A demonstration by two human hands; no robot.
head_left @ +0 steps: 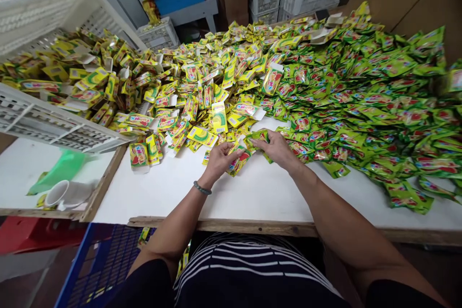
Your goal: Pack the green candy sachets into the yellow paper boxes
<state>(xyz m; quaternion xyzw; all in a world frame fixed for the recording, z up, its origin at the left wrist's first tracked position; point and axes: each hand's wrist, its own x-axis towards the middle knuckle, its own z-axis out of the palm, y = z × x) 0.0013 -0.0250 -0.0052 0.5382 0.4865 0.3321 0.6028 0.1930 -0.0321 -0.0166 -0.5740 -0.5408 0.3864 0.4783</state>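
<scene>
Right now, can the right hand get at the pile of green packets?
Likely yes: the pile of green packets spreads right beside the right hand, with nothing visible blocking it. The hand already appears to hold one packet, so its grip may need freeing first.

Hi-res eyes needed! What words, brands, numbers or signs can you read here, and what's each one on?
None reads with certainty.
Green packets: colourful lettering, too small and blurred.
Yellow-and-green boxes: colourful lettering, likewise unreadable.
Box with a yellow panel: small dark print and a barcode-like patch, too small.
</scene>
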